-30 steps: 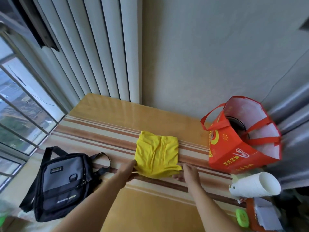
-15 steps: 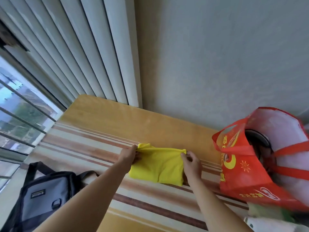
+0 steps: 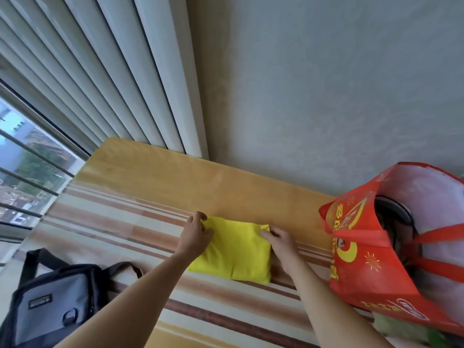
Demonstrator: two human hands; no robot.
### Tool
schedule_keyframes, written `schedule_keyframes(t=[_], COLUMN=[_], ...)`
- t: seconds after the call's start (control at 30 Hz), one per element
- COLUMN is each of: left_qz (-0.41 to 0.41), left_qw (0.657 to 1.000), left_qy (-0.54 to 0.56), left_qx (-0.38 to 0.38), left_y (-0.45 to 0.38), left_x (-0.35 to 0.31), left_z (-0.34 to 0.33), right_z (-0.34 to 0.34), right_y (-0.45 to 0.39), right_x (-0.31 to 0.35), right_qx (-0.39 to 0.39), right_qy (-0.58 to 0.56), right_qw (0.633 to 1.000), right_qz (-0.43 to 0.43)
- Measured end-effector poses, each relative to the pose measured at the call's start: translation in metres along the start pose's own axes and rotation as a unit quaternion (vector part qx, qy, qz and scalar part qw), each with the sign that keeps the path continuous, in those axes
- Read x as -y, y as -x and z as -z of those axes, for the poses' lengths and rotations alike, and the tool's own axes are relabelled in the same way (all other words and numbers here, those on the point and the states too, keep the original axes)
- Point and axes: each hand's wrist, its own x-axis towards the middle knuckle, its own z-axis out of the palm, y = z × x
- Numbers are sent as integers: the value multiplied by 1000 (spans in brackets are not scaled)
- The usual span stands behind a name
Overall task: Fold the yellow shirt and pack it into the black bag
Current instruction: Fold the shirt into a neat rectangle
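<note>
Both hands have shifted from pinching the far corners to pressing down: the left hand (image 3: 193, 234) lies flat on the yellow shirt's (image 3: 236, 249) 9 o'clock edge, the right hand (image 3: 281, 241) on its 3 o'clock edge, fingers apparently spread. Folded small, the shirt rests on the striped surface (image 3: 120, 222). A black bag (image 3: 50, 302) sits at 8 o'clock, a red bag (image 3: 364, 259) at 3 o'clock.

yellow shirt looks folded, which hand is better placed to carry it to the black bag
Probably the left hand. It rests on the yellow shirt on the side facing the black bag. The right hand sits on the far side, nearer the red bag.
</note>
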Motion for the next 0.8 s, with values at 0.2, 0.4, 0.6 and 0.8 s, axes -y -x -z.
schedule_keyframes(t=[0.2,0.4,0.6,0.8], left_qz=[15,142,145,153], left_qw=[995,988,982,945], left_qy=[23,7,114,279], left_qx=[-92,-59,33,82], left_y=[22,61,88,103], left_x=[2,35,46,53], left_z=[2,7,11,21], right_z=[0,18,25,23], right_y=[10,38,60,68], right_x=[-11,-40,-72,-80], right_qx=[-130,-135,22,44], right_qy=[74,141,148,163], right_qw=[988,980,988,985], right_qz=[28,32,24,40])
